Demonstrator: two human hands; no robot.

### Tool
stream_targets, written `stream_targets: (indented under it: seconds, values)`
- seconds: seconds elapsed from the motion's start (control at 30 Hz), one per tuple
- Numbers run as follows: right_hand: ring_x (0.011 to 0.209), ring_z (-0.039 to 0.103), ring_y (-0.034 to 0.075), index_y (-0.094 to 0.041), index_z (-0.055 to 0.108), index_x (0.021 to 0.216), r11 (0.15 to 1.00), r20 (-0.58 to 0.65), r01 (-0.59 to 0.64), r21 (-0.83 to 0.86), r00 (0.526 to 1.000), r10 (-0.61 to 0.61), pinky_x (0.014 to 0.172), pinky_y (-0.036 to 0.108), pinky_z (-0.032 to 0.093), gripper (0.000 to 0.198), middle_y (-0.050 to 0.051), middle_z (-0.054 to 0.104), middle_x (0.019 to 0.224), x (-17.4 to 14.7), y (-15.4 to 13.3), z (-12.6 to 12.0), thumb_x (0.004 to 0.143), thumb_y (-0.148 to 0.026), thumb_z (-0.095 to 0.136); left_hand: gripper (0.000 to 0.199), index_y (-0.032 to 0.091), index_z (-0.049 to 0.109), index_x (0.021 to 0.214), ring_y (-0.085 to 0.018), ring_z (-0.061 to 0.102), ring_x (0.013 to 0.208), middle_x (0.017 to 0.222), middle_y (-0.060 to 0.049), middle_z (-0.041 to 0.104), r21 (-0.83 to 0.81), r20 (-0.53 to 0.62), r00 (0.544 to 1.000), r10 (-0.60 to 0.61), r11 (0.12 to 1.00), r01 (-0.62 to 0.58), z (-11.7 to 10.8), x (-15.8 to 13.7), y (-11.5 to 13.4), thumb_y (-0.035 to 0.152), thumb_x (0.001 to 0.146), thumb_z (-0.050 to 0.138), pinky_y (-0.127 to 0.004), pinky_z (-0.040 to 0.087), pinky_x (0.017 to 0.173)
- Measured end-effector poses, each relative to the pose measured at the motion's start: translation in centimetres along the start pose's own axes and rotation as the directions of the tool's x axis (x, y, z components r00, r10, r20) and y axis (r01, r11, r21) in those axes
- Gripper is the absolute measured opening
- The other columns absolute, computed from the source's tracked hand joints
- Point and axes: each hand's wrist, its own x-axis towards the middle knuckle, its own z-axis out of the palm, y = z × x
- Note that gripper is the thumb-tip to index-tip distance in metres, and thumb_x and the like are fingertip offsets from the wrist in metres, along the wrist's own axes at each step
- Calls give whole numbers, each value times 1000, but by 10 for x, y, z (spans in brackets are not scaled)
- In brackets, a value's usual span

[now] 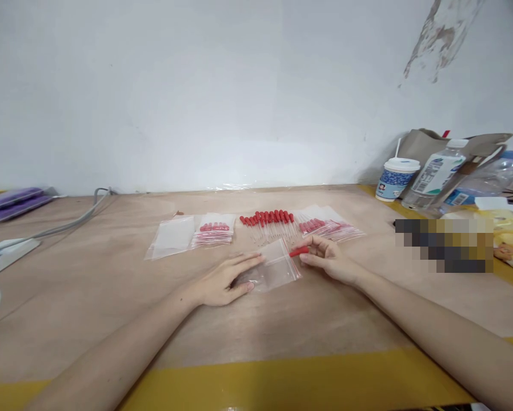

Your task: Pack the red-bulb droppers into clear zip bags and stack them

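Left hand: the left hand (pixel 222 281) lies flat, palm down, fingers spread out straight, pressing on the near-left part of a small clear zip bag (pixel 275 265); it grips nothing.
Right hand: the right hand (pixel 327 257) is curled, thumb and fingertips pinching a red-capped dropper (pixel 299 251) by its red end.
Dropper: held level at the bag's right edge, its red cap pointing toward the left hand; whether its clear stem is already inside the bag cannot be told.
Zip bag: flat on the wooden table (pixel 282 325), between the two hands, touching both.
Beyond the hands: a row of loose droppers (pixel 268 221) lies just past the bag, red caps away from the person.
Beyond the right hand: filled bags of droppers (pixel 329 226) are fanned out, just behind its knuckles.
Beyond the left hand: one filled bag (pixel 213 229) and, further left, a stack of empty bags (pixel 173 237).
Far right of the right hand: a lidded cup (pixel 396 178), a plastic bottle (pixel 434 174) and a paper bag (pixel 428 144) against the wall.
Far left of the left hand: a grey cable (pixel 68 224) and a purple pouch (pixel 12 201).
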Motion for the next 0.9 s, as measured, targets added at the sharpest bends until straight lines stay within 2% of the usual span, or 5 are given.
stream_targets:
  seconds: [0.13, 0.3, 0.63, 0.77, 0.9]
  values:
    - [70, 56, 9, -18, 48, 76, 999, 167, 11, -33, 986, -6, 57, 22, 46, 30, 5, 59, 103, -2, -8, -6, 63, -34, 70, 56, 27, 23, 141, -23, 31, 130, 142, -4, 33, -15, 10, 1000, 4, 1000, -4, -1, 1, 0, 27, 89, 45, -43, 28, 106]
    - [45, 43, 2, -18, 47, 82, 995, 283, -73, -68, 955, 90, 39, 17, 34, 29, 0, 61, 87, 5, -1, -5, 67, -33, 68, 54, 28, 23, 140, -24, 29, 131, 143, -3, 32, -8, 53, 998, -24, 1000, 24, -2, 1, 0, 31, 91, 43, -44, 26, 107]
    - [54, 52, 4, -15, 62, 77, 964, 416, -39, -265, 897, 150, 47, 18, 40, 23, 6, 60, 110, 11, -8, -16, 64, -33, 69, 56, 25, 27, 139, -25, 34, 128, 139, -6, 38, 3, 28, 999, -47, 999, 47, 0, 3, 0, 43, 89, 45, -43, 31, 104]
    - [74, 57, 11, -19, 69, 79, 921, 353, 210, -327, 931, -87, 66, 24, 45, 19, 4, 65, 90, 12, -6, -2, 70, -35, 64, 56, 23, 28, 139, -25, 35, 128, 138, -8, 40, -3, 13, 999, -34, 999, 34, 2, 5, 0, 42, 89, 46, -43, 31, 104]
    - [57, 52, 9, -18, 66, 74, 948, 177, 93, -305, 983, -40, 54, 23, 42, 22, -1, 60, 64, 12, -1, 12, 65, -37, 68, 54, 23, 29, 138, -25, 36, 127, 137, -8, 41, -7, 7, 1000, -30, 1000, 30, 2, 6, 1, 40, 89, 46, -44, 31, 104]
